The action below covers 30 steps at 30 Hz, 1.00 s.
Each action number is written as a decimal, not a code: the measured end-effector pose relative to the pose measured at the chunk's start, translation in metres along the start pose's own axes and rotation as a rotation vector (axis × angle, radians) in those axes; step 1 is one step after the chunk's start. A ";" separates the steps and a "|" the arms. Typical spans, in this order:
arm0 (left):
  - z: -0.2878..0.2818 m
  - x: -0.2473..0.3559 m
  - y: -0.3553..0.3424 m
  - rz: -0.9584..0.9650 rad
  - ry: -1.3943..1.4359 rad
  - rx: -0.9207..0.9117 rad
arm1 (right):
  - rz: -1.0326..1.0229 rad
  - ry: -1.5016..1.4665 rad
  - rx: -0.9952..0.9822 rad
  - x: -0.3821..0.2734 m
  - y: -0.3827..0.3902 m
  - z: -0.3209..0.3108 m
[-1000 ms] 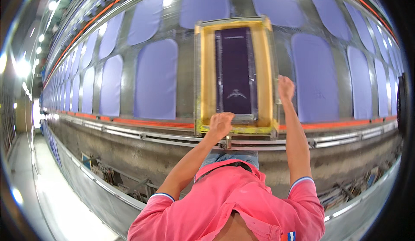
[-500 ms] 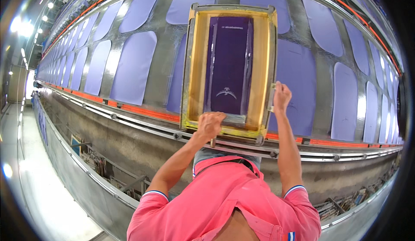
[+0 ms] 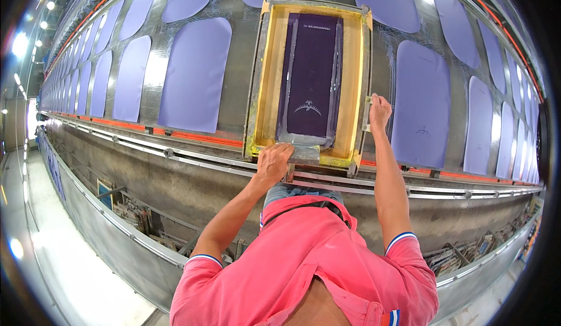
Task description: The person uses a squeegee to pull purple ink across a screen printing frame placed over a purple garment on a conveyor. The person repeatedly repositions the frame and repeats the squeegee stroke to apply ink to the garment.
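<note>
A screen printing frame (image 3: 362,69) with yellowed inner borders lies on the long table before me. Its dark purple mesh window (image 3: 312,63) shows small white lettering at the far end and a pale emblem near me. My left hand (image 3: 274,161) is closed over the frame's near edge, left of the middle, its fingers beside a greyish strip (image 3: 307,152). On the right side my right hand (image 3: 380,113) is pinched round a small metal bracket (image 3: 368,114) fixed to the frame. Right of the frame lies a lavender sheet (image 3: 422,104) with a faint emblem.
Rows of lavender sheets (image 3: 196,74) run along the grey table both ways. A metal rail (image 3: 234,162) and orange strips (image 3: 219,140) follow its near edge. Beneath are a trough and stacked frames (image 3: 140,216). A bright walkway (image 3: 76,256) lies at left.
The frame has shifted left along the table with both hands on it, uncovering the sheet on its right. My left hand has slid slightly left along the near edge.
</note>
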State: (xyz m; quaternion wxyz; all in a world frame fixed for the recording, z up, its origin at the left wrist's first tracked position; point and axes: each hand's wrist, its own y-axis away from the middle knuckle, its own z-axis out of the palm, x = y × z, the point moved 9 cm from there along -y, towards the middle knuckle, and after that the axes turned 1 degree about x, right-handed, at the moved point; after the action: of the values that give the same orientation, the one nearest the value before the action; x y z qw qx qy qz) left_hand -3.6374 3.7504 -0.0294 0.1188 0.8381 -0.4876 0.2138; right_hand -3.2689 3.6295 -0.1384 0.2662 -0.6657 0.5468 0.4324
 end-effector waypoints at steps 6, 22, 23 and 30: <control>0.021 0.005 -0.002 0.074 -0.026 0.014 | -0.016 0.246 0.001 0.002 -0.001 0.000; -0.001 -0.095 -0.406 0.020 -0.285 0.102 | -0.983 0.445 -0.424 -0.259 -0.096 0.176; -0.016 -0.097 -0.424 0.036 -0.199 0.198 | -0.957 0.581 -0.537 -0.265 -0.114 0.199; -0.024 -0.117 -0.521 -0.006 -0.221 -0.102 | -0.739 0.841 -0.709 -0.278 -0.186 0.264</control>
State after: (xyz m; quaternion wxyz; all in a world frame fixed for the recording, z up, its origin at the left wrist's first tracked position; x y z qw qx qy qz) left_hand -3.2419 4.1085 -0.0586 0.1075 0.8509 -0.5054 0.0946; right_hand -3.1738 4.0343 -0.0471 -0.0742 -0.9689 0.1643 0.1695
